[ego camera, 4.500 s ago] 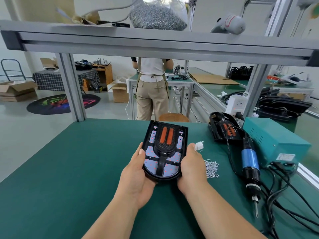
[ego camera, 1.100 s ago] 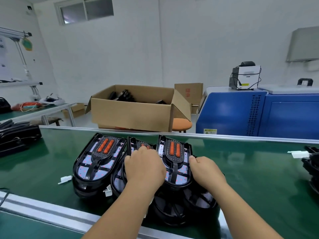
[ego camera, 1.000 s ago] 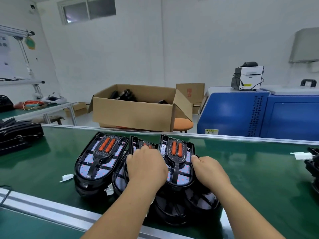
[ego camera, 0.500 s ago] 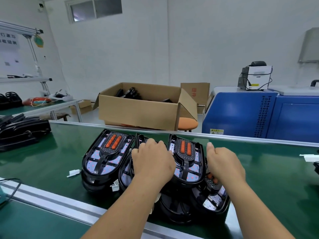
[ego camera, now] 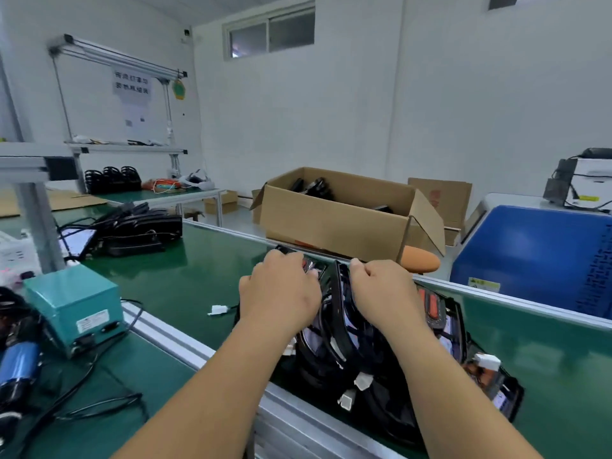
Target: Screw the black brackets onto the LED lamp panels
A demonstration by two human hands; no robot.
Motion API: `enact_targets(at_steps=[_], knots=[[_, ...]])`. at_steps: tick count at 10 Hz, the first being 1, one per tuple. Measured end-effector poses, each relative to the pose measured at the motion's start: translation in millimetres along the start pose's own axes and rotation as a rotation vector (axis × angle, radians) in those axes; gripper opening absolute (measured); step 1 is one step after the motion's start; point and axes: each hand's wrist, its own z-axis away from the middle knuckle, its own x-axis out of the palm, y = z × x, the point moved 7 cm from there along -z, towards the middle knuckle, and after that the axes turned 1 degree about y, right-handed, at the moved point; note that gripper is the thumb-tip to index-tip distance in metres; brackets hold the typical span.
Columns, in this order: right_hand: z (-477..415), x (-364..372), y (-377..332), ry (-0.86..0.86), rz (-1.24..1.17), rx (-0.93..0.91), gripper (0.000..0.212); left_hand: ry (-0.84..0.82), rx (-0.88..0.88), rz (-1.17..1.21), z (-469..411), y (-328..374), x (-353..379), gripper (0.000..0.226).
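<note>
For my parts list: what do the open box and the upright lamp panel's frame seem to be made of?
Box: brown cardboard, matte, with folded flaps. Lamp panel frame: probably black moulded plastic, glossy; its thin curved rim shows highlights.

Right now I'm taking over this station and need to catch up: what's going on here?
A person reaches into a pile of black LED lamp panels on the green belt. The right hand pinches the top rim of one black panel stood on edge; the left hand grips a second panel beside it, mostly hidden. The blue electric screwdriver lies by the teal metal box, in neither hand.
</note>
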Motion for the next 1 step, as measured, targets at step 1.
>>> enact_targets(at_steps=[1], knots=[[4.3,22.6,-44.7,-0.075,-0.026,-0.072,0.057,0.062,-0.053,0.051,0.1,-29.0,-19.1,0.037]])
